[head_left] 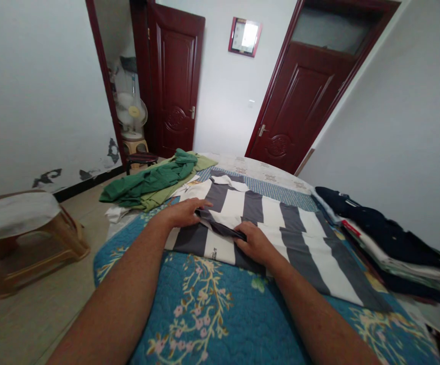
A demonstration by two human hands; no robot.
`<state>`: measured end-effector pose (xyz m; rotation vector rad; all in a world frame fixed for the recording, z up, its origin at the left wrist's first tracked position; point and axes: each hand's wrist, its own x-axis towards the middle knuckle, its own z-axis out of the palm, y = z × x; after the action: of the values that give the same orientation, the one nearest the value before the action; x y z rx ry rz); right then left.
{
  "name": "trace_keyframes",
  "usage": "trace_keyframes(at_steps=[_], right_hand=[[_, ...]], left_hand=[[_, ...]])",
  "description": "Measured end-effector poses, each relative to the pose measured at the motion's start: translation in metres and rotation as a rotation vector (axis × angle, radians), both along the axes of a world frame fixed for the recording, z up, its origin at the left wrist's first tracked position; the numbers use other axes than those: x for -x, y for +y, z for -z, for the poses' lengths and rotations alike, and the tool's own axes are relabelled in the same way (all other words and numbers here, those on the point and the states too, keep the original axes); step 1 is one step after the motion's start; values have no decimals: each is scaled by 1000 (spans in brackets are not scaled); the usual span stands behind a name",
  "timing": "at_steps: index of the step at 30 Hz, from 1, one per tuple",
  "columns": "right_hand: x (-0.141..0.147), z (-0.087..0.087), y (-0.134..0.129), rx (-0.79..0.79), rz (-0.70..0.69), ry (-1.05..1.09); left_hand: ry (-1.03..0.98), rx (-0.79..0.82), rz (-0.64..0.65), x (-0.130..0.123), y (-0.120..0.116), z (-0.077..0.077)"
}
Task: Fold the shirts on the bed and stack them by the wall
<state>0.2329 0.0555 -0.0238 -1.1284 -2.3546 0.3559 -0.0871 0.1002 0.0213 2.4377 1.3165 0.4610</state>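
A shirt with wide white and dark grey stripes [254, 205] lies spread across a blue floral quilted cover [220, 304]. Its collar points toward the far side, and small dark lettering shows near its close edge. A grey fold of the shirt is lifted slightly between my two hands. My left hand [183, 212] grips the fold's left end, with the thumb side on top. At the right end, my right hand [257, 243] pinches the same fold between thumb and fingers. Part of the fabric under both palms is hidden.
A green garment [151, 180] lies crumpled at the far left of the table. Folded clothes are stacked [387, 238] on the right side. A stool [22, 228] stands at left on the floor. Two dark red doors [176, 76] and a fan [134, 111] are beyond.
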Motion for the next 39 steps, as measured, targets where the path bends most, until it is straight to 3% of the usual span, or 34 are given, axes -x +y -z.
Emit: trace_keyframes(at_steps=[5,8,12,16,19,24,28,31,35,39], right_hand=[[3,11,-6,-86,28,-41],[4,14,-4,-112,31,-56],[1,17,-1,-167,75,-58],[-2,20,1,-173,112,-37],[-2,21,1,-147,97,-39],[-3,14,1,-209,156,32],[-10,3,-2,-287,158,86],[-14,-3,-9,-272,60,-33],[-16,-2,-19,-238,-5,-233],[-20,2,-23,-203,-4,-310]], left_hand=[[21,-85,-60,-8,10,20],[-17,-115,-5,-13,15,23],[-133,-92,41,-3,15,10],[-196,82,136,8,8,-3],[-118,160,71,4,3,-8],[-183,-28,-103,-9,-10,-25],[-229,-74,-73,-7,-34,-38],[-154,22,-46,2,-59,-32],[-115,104,-82,11,-86,-11],[-163,174,-50,13,-90,1]])
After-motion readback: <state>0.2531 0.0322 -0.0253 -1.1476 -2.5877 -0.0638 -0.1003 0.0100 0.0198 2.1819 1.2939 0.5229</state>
